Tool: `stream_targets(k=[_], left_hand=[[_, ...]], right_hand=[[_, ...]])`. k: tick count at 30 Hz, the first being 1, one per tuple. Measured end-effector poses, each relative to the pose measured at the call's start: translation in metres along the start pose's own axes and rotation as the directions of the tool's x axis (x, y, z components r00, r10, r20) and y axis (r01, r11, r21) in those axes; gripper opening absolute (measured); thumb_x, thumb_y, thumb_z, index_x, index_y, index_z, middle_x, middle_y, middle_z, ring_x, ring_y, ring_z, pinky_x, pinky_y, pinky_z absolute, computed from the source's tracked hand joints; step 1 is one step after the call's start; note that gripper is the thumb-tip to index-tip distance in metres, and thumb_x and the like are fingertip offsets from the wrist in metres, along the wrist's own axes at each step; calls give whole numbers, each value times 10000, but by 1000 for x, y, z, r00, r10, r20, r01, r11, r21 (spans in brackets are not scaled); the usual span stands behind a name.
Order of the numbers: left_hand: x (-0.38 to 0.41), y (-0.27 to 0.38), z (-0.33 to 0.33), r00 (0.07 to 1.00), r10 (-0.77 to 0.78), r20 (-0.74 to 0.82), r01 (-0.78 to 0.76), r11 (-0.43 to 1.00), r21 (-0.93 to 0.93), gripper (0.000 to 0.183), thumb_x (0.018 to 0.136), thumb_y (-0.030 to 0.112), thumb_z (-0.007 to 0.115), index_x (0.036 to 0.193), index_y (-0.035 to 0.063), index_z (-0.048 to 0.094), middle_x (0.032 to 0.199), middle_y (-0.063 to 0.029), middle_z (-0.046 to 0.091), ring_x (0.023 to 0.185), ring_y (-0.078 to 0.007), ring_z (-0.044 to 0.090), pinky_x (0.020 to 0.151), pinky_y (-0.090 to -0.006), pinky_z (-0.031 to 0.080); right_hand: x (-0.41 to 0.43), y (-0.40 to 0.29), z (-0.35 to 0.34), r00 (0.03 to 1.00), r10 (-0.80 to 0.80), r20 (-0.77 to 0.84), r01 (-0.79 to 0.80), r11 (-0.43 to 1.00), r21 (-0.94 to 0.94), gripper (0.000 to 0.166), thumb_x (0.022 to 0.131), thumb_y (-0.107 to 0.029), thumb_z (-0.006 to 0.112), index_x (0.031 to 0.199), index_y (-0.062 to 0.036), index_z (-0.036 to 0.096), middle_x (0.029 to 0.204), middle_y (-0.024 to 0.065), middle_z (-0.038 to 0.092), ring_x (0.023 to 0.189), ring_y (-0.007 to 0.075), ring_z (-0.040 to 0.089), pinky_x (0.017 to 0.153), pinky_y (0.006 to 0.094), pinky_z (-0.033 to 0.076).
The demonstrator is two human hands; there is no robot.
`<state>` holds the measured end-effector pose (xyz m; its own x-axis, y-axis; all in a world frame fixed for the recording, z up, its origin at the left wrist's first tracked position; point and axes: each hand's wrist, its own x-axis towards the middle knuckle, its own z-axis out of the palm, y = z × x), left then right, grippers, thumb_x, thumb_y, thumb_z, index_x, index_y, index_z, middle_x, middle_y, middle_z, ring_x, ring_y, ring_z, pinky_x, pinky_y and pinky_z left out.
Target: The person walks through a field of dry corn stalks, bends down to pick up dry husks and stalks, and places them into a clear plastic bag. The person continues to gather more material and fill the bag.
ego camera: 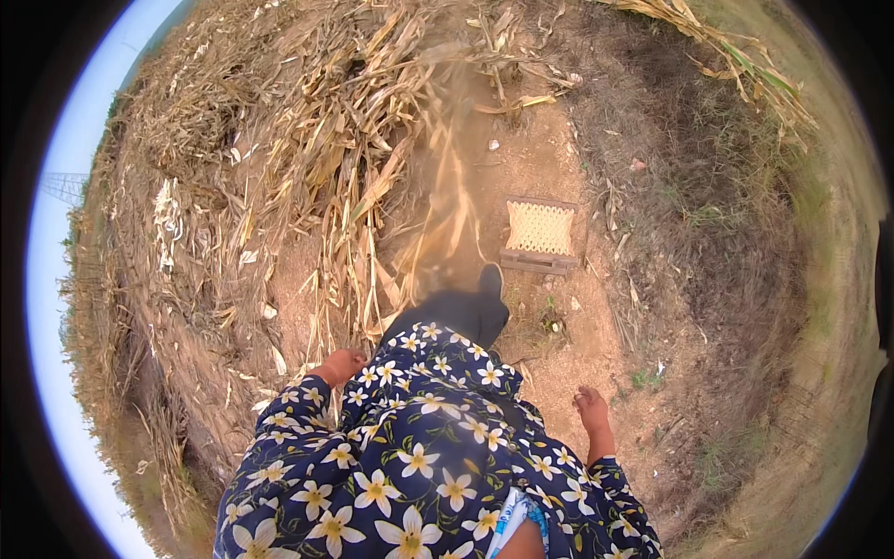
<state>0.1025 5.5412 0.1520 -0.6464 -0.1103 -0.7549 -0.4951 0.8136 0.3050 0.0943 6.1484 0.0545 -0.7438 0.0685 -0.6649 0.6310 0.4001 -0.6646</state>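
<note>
My left hand (346,365) hangs at my left side, close to the dry corn stalks (360,237) on the ground. Its fingers are curled and partly hidden by my shirt, so I cannot see whether anything is in them. On the other side, my right hand (592,407) swings free of my body above bare soil, fingers loosely bent and holding nothing. A low wooden stool with a woven cord seat (540,227) stands on the soil ahead, just right of my dark shoe (491,279). Neither hand touches it.
Flattened stalks and pale husks (167,216) cover the ground to the left. A blurred patch of dry leaves (447,209) lies before my feet. Darker dry grass (698,230) runs along the right, with a leaning corn stalk (747,63) at the upper right.
</note>
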Motion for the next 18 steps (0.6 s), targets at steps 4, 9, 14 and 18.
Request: stream_targets(k=[4,9,14,18], left_hand=[[54,14,-15,997,23,74,-22,1000,-8,254,754,294,638,943,126,667,864,-118,673,813,-283,645,732,-362,497],[113,95,-59,971,79,225,-91,995,41,288,790,350,607,955,121,659,859,-139,666,807,-334,628,725,-375,498],[190,94,-60,990,137,41,-116,936,-332,317,800,299,656,1015,67,651,884,-115,684,838,-227,659,778,-307,504],[238,62,-71,999,-10,32,23,892,-451,296,798,266,646,1009,60,658,890,-115,685,835,-220,660,774,-309,505]], right_hand=[[-11,90,-6,961,-219,167,274,811,-517,236,817,-210,571,953,-29,640,825,94,666,766,186,651,616,322,502],[-28,110,10,923,381,-49,-342,757,-557,279,759,-292,592,892,-65,684,1001,135,664,882,332,639,769,419,510],[47,-28,-30,954,98,284,89,812,-577,296,793,-298,567,936,-63,674,993,138,666,889,337,638,774,423,507],[135,-201,-67,986,-146,80,162,726,-668,315,833,-305,533,999,-68,657,964,136,673,891,339,640,785,421,504]])
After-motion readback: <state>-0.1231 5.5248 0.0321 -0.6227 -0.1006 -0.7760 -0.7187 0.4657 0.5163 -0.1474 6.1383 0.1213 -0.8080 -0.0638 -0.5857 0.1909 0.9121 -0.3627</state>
